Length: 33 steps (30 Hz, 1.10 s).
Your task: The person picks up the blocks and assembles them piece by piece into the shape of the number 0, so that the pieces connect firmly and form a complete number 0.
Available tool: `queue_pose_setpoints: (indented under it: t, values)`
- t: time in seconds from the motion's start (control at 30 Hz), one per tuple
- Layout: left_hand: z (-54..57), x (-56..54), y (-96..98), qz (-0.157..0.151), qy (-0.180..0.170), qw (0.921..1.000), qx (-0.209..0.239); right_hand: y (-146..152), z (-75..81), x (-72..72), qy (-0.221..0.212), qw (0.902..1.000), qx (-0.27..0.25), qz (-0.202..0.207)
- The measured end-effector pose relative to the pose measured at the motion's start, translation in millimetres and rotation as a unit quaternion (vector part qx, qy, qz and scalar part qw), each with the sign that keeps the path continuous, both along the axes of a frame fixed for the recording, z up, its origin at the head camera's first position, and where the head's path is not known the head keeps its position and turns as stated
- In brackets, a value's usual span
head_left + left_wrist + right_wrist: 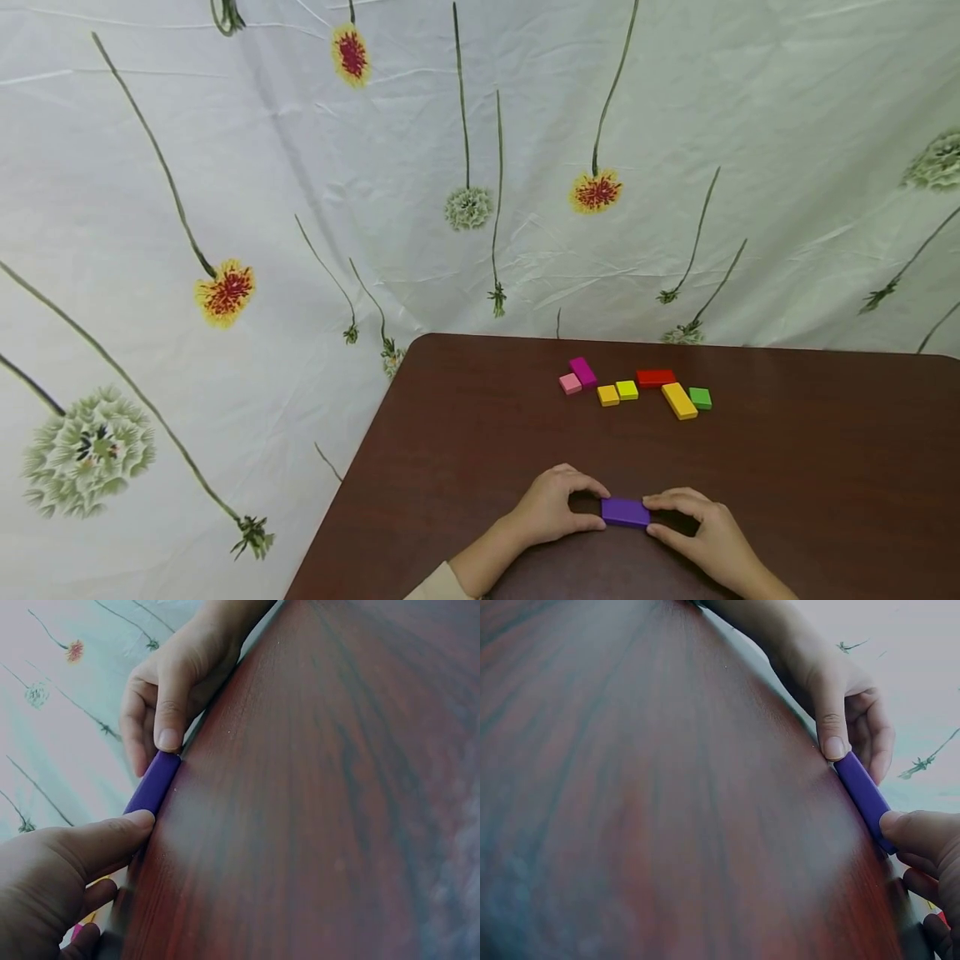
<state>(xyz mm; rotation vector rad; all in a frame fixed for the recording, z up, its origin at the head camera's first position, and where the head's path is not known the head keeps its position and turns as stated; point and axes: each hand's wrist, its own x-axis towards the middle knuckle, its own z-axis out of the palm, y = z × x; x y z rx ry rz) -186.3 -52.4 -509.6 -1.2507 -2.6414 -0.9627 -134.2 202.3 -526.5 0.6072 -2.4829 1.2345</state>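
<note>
A purple rectangular block (626,512) lies flat on the dark brown table near the person, its long side running left to right. At its left end the left hand (553,506) pinches it between thumb and fingertips. The right hand (705,532) does the same at the right end, thumb on the near side and index finger on the far side. In the left wrist view both thumbs touch the ends of the purple block (154,784). The right wrist view shows the block (864,796) low along the tabletop between the two hands.
Farther back on the table (465,425) lie several small blocks: magenta (582,372), pink (570,383), orange (608,396), yellow (627,390), red (656,378), a longer yellow-orange one (679,401) and green (701,398). Behind hangs a flower-printed white cloth (405,150).
</note>
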Motion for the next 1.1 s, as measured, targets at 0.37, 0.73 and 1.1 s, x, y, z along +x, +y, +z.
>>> queue_pose_setpoints:
  t: [0.37,0.73,1.1]
  values:
    - [-1.1,-1.9,-0.5,-0.007,-0.005,0.9999,0.007,1,2.8,0.4,-0.009,0.9999,0.004,-0.005]
    - [-1.2,-1.1,-0.6,-0.008,-0.002,0.9999,0.012,7,13.0,-14.9,-0.03,0.999,0.005,-0.034]
    - [-1.8,-1.4,-0.3,-0.005,-0.003,0.9999,0.014,26,32.3,-62.1,-0.074,0.994,-0.002,-0.08]
